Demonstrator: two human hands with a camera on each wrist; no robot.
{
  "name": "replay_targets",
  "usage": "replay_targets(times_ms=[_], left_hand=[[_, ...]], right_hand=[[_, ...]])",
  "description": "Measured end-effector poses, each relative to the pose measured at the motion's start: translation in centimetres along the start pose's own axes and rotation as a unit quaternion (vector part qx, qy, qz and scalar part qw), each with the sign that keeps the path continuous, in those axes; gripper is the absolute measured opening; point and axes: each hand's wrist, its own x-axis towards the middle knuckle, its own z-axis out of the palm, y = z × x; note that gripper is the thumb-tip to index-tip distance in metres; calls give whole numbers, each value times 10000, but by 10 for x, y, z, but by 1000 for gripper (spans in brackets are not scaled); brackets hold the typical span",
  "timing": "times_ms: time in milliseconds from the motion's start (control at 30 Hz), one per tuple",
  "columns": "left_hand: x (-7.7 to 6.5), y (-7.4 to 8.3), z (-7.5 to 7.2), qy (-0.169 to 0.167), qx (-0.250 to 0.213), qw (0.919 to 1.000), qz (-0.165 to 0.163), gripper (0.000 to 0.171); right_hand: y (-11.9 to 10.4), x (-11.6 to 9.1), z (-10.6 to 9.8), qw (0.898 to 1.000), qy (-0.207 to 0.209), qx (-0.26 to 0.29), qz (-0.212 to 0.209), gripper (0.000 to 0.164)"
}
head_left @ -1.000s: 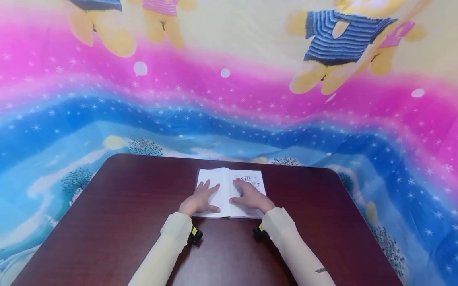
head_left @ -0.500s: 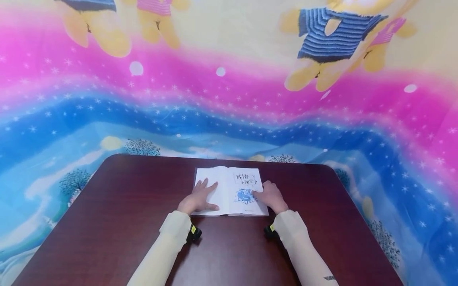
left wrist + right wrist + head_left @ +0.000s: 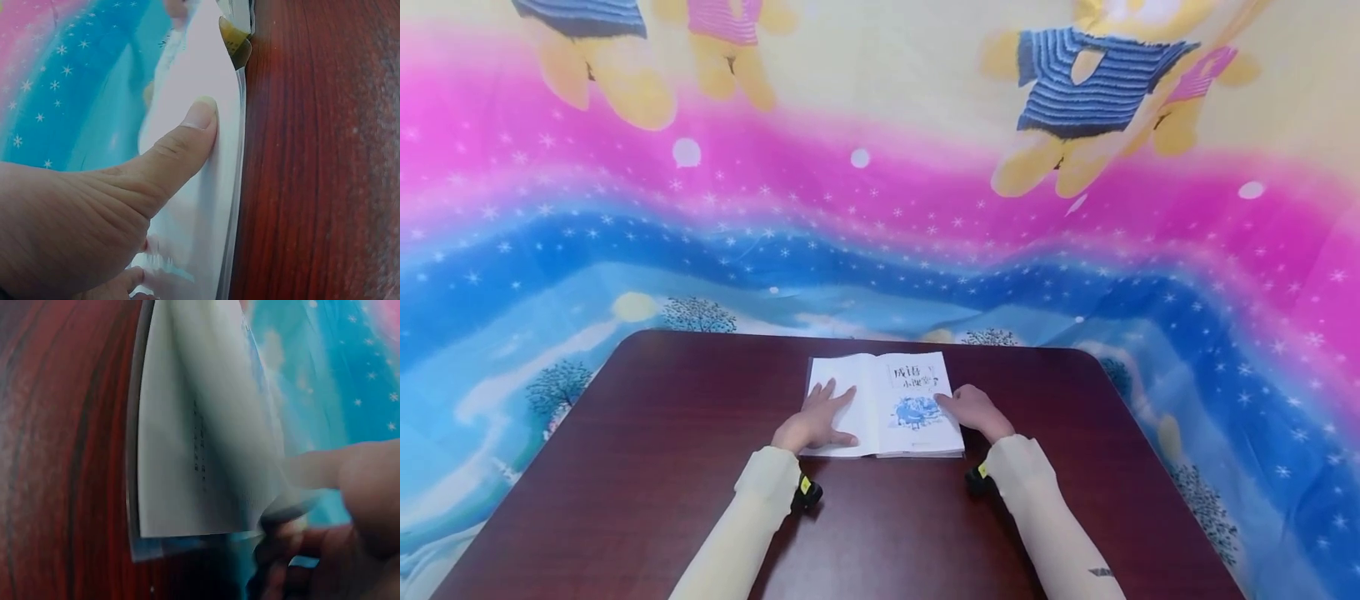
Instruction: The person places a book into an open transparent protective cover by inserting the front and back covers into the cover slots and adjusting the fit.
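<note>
An open book (image 3: 883, 433) lies on the table, a blank page on its left side. The right-hand page (image 3: 917, 379) bears large dark characters and a blue drawing. My left hand (image 3: 814, 418) rests spread on the blank page; its thumb (image 3: 201, 115) lies near the book's close edge in the left wrist view. At the right edge of the book my right hand (image 3: 979, 410) pinches the printed page between thumb and fingers. In the right wrist view that page (image 3: 219, 381) curves up off the one beneath, which shows small lines of print. Blur softens the right fingertips there.
The dark red-brown table (image 3: 685, 417) has rounded far corners. Behind it hangs a colourful cloth (image 3: 880, 233) with bears, stars and trees. A small black device (image 3: 808, 492) sits at the left wrist, another device (image 3: 977, 481) at the right.
My right hand has moved right, off the middle of the printed page to its right edge, uncovering the characters and blue drawing. The left hand has stayed on the left page.
</note>
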Motion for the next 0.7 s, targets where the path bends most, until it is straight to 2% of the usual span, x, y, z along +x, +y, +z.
replay_targets(times_ms=[133,233,367,500,567,700], left_hand=[[0,0,0,4,-47,10000,34,91],[0,-2,-1,19,-21,10000,73,92],[2,-5,-3,-1,37,9999,133,92],[2,-6,-6,80,-104,9997,215,91],[1,-4,-7,226,-174,9991,321,86],[2,11,-9,668,-340,9945,727,62]], right_hand=[[3,2,-5,9962,171,722,-463,51],[3,2,-6,9870,244,1350,-837,55],[-2,1,-4,9748,185,1891,-1171,59],[-10,-1,1,9683,139,2160,-1244,64],[-15,-2,2,9668,52,2210,-1282,64],[-29,-5,2,9623,-23,2133,-1688,54]])
